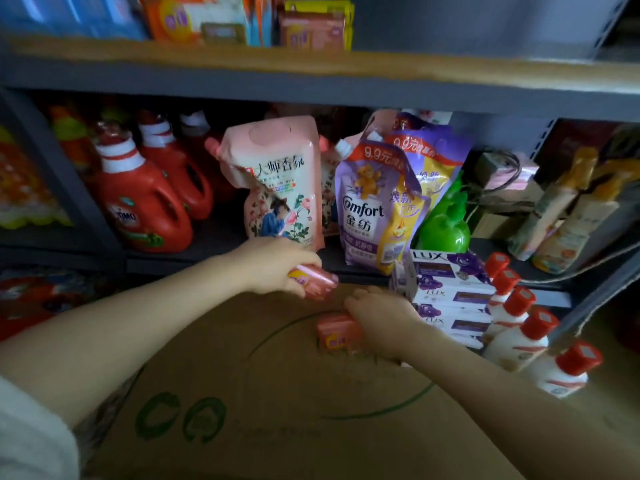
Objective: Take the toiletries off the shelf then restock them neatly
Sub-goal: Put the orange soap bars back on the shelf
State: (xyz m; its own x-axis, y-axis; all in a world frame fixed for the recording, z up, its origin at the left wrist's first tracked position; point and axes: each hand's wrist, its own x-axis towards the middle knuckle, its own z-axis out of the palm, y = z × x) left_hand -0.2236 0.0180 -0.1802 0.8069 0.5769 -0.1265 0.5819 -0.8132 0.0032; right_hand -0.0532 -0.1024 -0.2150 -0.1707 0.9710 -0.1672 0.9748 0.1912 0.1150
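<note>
My left hand grips a pink soap bar just above the far edge of a cardboard box. A second pink soap bar lies on the box top, and my right hand holds it there. To the right of that hand, purple Lux soap boxes are stacked on the box. Beside them runs a row of white bottles with red caps. More pink and orange soap packs sit on the upper shelf.
The middle shelf holds red detergent jugs, a pink refill pouch, purple Comfort pouches and a green bottle. Tall bottles stand at the right behind a grey upright.
</note>
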